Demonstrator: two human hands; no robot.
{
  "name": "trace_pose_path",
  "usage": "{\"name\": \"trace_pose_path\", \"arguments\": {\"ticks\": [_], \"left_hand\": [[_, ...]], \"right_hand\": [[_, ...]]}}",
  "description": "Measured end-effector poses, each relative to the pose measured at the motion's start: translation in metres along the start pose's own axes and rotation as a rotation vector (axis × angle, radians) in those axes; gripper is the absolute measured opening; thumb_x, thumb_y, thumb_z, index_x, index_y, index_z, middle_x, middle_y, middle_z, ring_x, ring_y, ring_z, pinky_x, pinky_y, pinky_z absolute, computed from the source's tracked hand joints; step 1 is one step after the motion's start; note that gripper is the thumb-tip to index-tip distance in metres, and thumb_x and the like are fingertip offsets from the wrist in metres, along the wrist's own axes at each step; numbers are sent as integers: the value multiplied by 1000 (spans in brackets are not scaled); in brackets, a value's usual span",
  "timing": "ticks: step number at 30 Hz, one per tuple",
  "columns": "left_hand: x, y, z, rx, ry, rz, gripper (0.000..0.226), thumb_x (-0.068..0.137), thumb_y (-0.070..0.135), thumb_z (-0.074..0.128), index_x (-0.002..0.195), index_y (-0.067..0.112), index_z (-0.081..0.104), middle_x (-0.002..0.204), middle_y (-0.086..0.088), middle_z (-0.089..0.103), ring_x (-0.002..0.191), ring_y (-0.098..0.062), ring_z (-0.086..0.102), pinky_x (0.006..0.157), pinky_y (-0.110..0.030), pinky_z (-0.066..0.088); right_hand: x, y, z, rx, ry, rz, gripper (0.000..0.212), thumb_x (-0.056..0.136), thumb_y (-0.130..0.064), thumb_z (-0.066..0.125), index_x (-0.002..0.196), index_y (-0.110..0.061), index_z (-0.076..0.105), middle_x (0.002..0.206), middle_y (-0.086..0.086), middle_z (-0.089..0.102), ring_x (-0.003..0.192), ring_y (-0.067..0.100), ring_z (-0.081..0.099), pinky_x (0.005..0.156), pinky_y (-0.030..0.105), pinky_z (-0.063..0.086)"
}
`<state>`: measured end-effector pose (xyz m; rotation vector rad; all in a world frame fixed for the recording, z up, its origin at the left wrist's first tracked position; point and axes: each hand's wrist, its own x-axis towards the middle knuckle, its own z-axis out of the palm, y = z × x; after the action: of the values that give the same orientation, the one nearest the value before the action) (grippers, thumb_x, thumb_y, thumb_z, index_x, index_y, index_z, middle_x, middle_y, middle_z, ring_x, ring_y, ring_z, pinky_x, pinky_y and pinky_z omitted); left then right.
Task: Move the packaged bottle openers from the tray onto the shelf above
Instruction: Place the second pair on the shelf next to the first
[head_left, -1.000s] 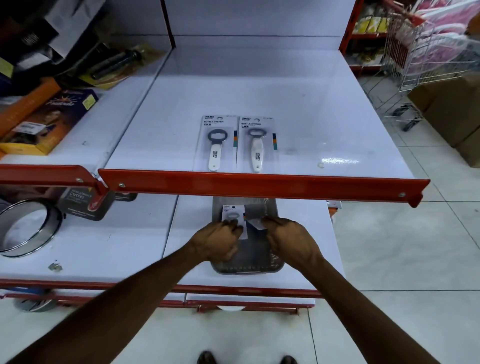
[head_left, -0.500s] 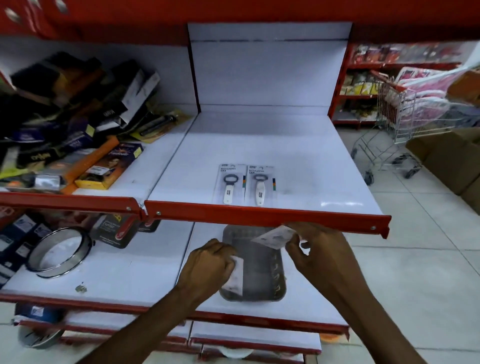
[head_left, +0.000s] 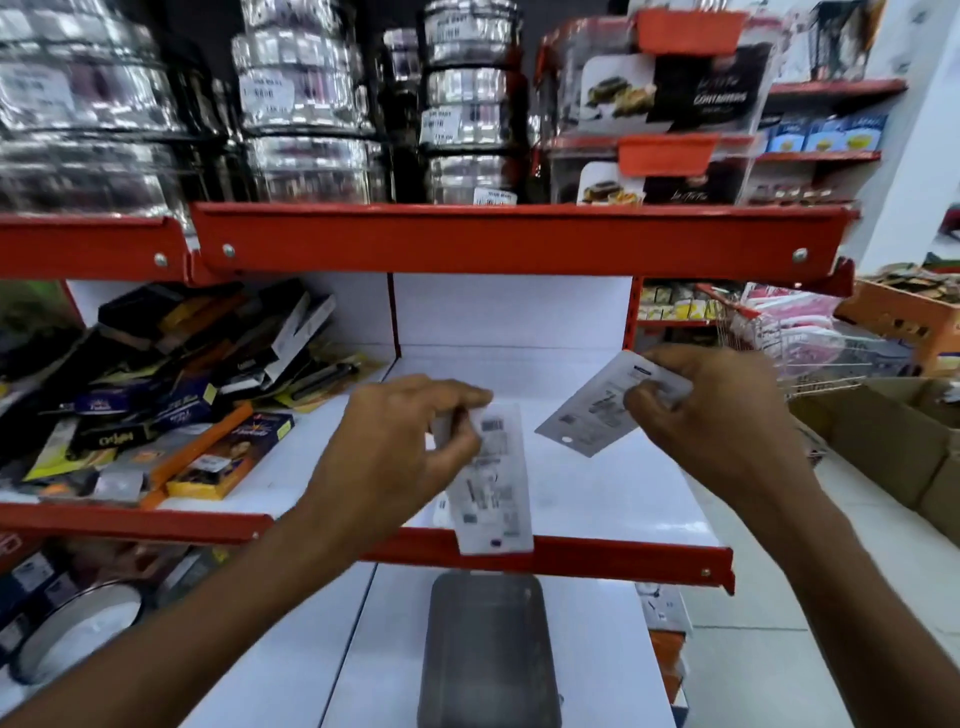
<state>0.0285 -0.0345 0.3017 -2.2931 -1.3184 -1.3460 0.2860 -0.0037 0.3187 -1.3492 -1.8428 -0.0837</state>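
Observation:
My left hand grips a packaged bottle opener with its printed back toward me, hanging over the red front lip of the white shelf. My right hand holds a second packaged bottle opener, tilted, above the right part of the same shelf. The grey metal tray lies on the lower shelf below, and nothing shows inside it. The two openers that lay on the shelf earlier are hidden behind my hands and the packs.
Boxed goods are piled on the left half of the shelf. Steel pots and container packs fill the shelf above. A round metal tin sits lower left. Cardboard boxes and a wire trolley stand at the right.
Both hands rose from the tray to the shelf above, each carrying a pack. The camera tilted up, bringing the higher shelves into view.

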Motion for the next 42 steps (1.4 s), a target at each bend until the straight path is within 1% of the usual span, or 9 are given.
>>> {"name": "trace_pose_path", "arguments": {"ticks": [3,6,11,17,23,26,30,35,42], "left_hand": [[29,2,16,42,62,99,24,80,13,67,102,12,77,90,-1,78,76,-12,71,74,-29,60],[38,-8,51,124,-5,238,25,79,7,71,103,9,76,93,-7,78,78,-21,72,70,-35,62],[15,-35,122,270,-209,491,28,75,6,81,102,7,73,89,-9,78,74,-24,73,57,-33,62],[-10,-42,142,198,-519,324,24,89,19,65,111,16,74,113,-5,75,100,-21,71,88,-34,56],[3,-42,137,83,-612,92,29,86,36,63,112,25,72,119,4,72,106,-14,64,95,-30,52],[15,-48,150,72,-699,-85,53,88,46,66,136,29,53,148,6,49,135,-18,44,109,-33,37],[25,-70,175,159,-1002,-100,80,83,63,63,150,30,33,163,3,19,151,-21,13,121,-46,11],[25,-79,187,108,-1060,-184,81,81,66,63,148,29,36,161,2,26,147,-25,24,117,-45,24],[20,-87,195,38,-1032,-207,85,75,69,67,146,30,40,156,6,38,144,-19,34,117,-42,31]], "right_hand": [[10,21,21,-42,-17,-17,22,83,-17,62,102,-20,73,81,4,78,55,15,66,55,25,58],[2,45,50,-136,-133,-36,32,85,-18,60,114,-26,69,105,2,76,85,23,72,80,34,58],[-23,82,84,-295,-371,-50,33,84,-15,59,112,-30,69,109,0,75,95,21,70,81,34,57],[-29,101,74,-136,-734,5,32,84,-34,68,117,-29,67,122,-8,67,107,13,61,90,29,51],[-10,108,84,-115,-569,14,32,89,-24,63,120,-17,65,125,1,67,111,18,62,92,27,47],[-8,108,103,-67,-629,87,40,87,-27,64,125,-15,59,132,5,61,120,25,57,101,36,46],[-15,115,120,-53,-713,111,34,90,-34,59,121,-19,60,123,6,67,105,24,63,86,28,47],[-21,125,121,-44,-621,118,33,89,-40,58,117,-23,63,107,3,74,93,19,67,80,29,52],[-25,125,124,-72,-591,115,35,89,-40,59,118,-20,64,114,4,72,96,21,66,83,28,51]]}}
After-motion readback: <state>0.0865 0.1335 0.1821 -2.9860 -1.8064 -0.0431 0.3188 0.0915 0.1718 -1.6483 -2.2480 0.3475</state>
